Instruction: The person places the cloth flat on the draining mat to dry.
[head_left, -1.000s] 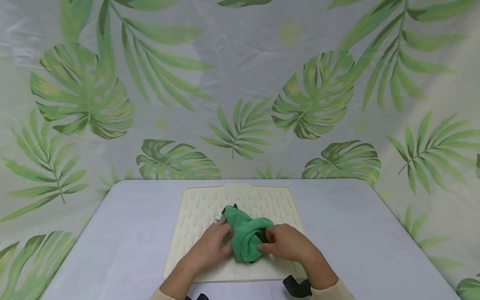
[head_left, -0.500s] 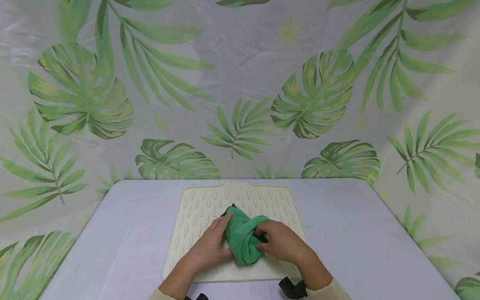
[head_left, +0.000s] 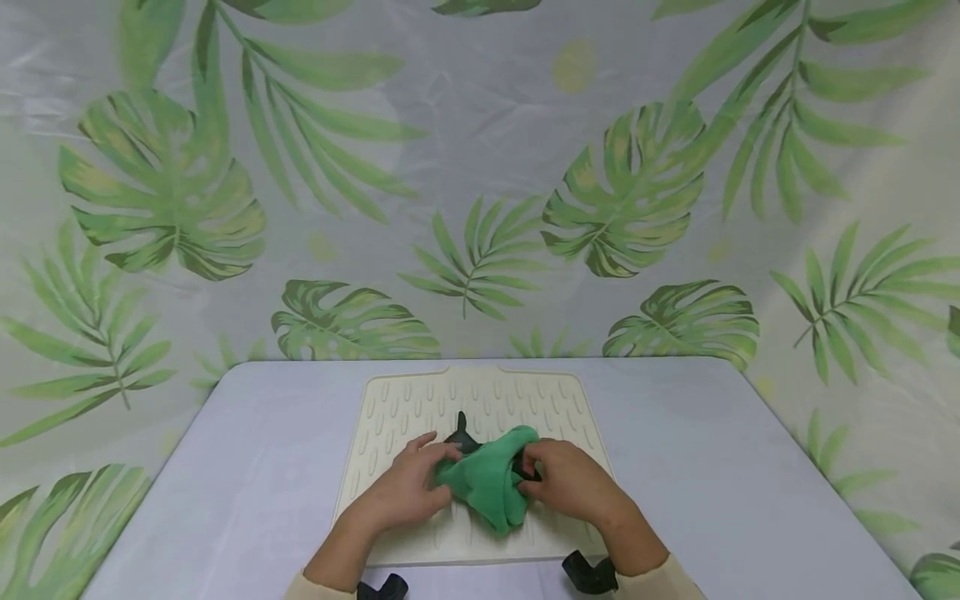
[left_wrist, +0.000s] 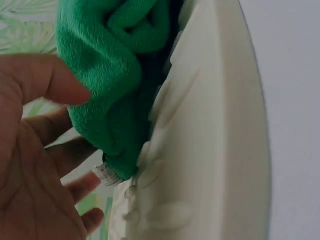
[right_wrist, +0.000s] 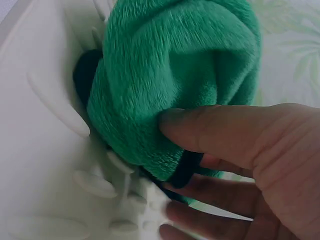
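Observation:
A crumpled green plush cloth (head_left: 491,483) with dark trim covers part of a dark object (head_left: 463,440) with an upright prong; its kind is hidden. Both lie on a cream ridged mat (head_left: 397,400). At the cloth's left side is my left hand (head_left: 408,487), its thumb against the cloth (left_wrist: 100,65) and its fingers loosely spread behind the edge, near a white tag (left_wrist: 107,175). My right hand (head_left: 573,479) pinches the cloth's right edge, thumb in front and fingers behind, where a dark band (right_wrist: 185,167) shows.
A white table (head_left: 270,467) extends around the mat on both sides. Behind it hangs a leaf-print curtain (head_left: 480,167). Black fittings (head_left: 590,573) sit at both wrists near the front edge.
The cloth's upper left part has come down, uncovering more of the dark object and its prong. My left hand has shifted left and its fingers have loosened. The right hand stays at the right edge.

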